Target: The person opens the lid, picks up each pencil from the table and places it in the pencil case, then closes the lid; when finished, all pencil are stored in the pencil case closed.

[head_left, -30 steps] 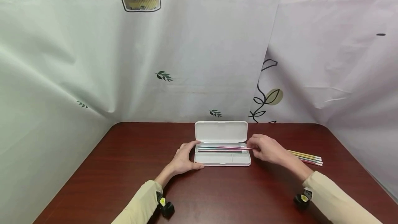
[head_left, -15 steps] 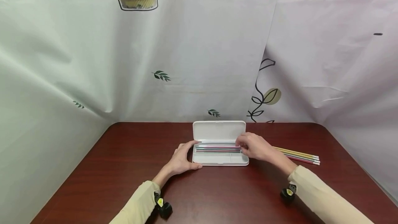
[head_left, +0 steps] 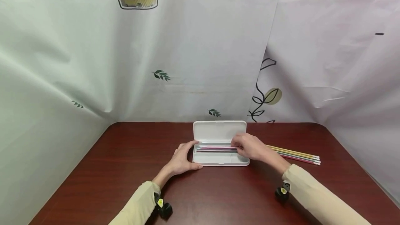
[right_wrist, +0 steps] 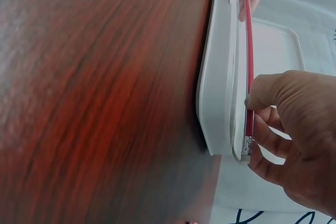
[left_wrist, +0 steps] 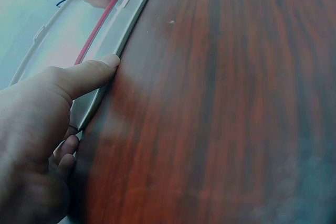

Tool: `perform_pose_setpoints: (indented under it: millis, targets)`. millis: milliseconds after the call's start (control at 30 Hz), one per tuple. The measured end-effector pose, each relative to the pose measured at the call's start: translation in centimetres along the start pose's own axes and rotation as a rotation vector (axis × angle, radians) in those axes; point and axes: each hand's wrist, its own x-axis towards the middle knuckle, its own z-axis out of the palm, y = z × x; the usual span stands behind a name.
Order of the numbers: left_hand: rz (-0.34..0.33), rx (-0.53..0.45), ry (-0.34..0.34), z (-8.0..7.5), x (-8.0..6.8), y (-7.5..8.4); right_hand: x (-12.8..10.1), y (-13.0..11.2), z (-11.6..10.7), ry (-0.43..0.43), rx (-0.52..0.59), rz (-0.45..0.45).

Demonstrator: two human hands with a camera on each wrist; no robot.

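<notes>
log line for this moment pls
left hand holds pencil case end | right hand pinches pink pencil in case | loose pencils on table

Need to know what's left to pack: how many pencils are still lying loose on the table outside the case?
4 loose pencils, side by side on the table right of the white case, behind the right hand; its wrist may hide more.
</notes>
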Motion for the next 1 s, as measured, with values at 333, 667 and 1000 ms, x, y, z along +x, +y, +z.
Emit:
perform_pose_setpoints:
  millis: [333, 667, 1000]
  targets:
    - [0.014, -0.001, 0.013, -0.1, -0.1, 0.1, 0.4, -0.4, 0.6, -0.011, 0.014, 0.005]
    - [0.02, -0.001, 0.0, -0.1, 0.0, 0.1, 0.4, -0.3, 1.1, -0.007, 0.013, -0.029]
    - [0.021, -0.008, 0.006, -0.1, 0.0, 0.0, 0.0, -0.3, 0.6, 0.01, 0.026, -0.033]
